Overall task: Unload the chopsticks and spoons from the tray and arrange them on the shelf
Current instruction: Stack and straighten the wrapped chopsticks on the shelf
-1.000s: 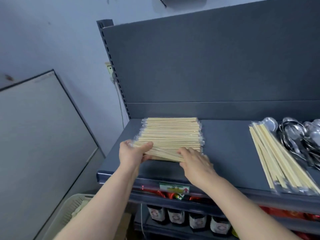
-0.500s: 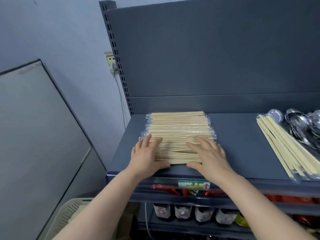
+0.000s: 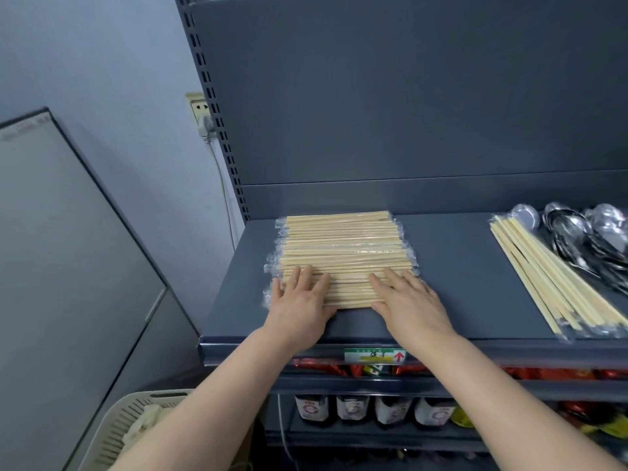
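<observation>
A flat stack of wrapped wooden chopsticks [image 3: 343, 246] lies crosswise on the dark grey shelf [image 3: 455, 277], at its left part. My left hand [image 3: 300, 302] rests flat on the stack's near left end, fingers spread. My right hand [image 3: 409, 300] lies flat on the near right end, fingers apart. Neither hand grips anything. A second bundle of wrapped chopsticks [image 3: 557, 283] lies diagonally at the right of the shelf. Behind it sits a pile of metal spoons [image 3: 591, 232]. The white slotted tray [image 3: 136, 423] is at the bottom left, partly hidden by my left arm.
A shelf upright with slots [image 3: 217, 130] rises at the left, with a wall socket and plug [image 3: 200, 120] beside it. A grey cabinet [image 3: 68, 266] stands to the left. Lower shelves hold red packets [image 3: 326, 367] and bottles [image 3: 373, 407]. A price label [image 3: 375, 355] sits on the shelf's front edge.
My hands went from holding the near chopsticks at their ends to lying flat on top of the stack. The near chopsticks now sit straight in line with the rest.
</observation>
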`<state>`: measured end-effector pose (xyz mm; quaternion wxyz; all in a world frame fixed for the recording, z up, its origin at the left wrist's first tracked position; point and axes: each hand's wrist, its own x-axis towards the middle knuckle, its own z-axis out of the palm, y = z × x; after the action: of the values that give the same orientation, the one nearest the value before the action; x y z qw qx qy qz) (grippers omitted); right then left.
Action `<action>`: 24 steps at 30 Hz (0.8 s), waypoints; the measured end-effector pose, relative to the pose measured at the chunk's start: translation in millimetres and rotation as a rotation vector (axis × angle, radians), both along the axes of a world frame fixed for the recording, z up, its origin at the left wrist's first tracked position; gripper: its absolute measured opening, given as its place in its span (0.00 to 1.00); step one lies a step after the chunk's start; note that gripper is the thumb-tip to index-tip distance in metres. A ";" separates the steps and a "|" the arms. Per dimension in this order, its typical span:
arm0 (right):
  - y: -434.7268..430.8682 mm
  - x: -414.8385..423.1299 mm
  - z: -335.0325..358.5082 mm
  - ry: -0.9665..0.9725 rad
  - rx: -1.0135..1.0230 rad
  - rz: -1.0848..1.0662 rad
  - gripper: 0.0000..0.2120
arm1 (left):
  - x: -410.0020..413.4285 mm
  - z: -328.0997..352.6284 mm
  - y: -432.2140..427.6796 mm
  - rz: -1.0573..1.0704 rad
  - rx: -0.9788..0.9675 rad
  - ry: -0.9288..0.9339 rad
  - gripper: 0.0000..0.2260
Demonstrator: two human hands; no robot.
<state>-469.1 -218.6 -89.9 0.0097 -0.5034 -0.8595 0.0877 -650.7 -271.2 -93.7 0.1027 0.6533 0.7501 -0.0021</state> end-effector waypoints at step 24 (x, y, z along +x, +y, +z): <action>49.6 213.6 19.0 -0.048 0.190 -0.311 0.17 | 230.1 16.5 129.6 -0.085 0.105 -0.427 0.04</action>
<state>-255.5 -169.0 -70.9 0.0501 -0.6290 -0.7758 -0.0087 -420.6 -141.6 -77.1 0.2247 0.6743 0.6824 0.1708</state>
